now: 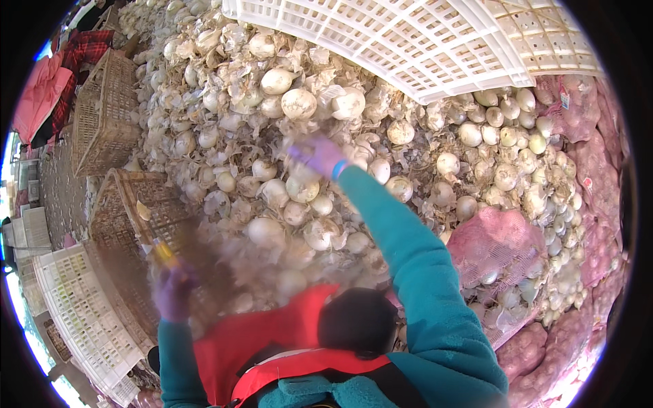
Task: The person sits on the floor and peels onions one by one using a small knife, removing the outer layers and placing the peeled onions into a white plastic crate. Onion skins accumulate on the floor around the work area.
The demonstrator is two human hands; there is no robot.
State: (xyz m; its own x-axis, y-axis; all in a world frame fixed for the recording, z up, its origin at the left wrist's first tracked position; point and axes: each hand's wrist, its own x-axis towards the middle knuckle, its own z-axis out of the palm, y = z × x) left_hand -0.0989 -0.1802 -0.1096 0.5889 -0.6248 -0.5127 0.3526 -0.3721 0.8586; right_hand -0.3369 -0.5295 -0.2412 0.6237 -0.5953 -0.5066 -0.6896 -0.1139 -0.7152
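Note:
White onions (298, 104) with dry papery skins lie in a large heap before me. My left hand (175, 290), in a purple glove, is closed on a yellow-handled tool (166, 251) at the left, in front of a brown plastic crate (137, 204); the tool's kind is blurred. My right hand (319, 157), also in a purple glove, reaches over the middle of the heap, just below a few larger onions. Its fingers are blurred, and whether they touch or hold an onion cannot be told.
White plastic crates (408, 38) stand at the top right, with another white crate (89, 301) at lower left. A second brown crate (107, 109) is at upper left. A pink mesh bag (495, 245) lies right of my right arm, and filled mesh bags (594, 204) line the right side.

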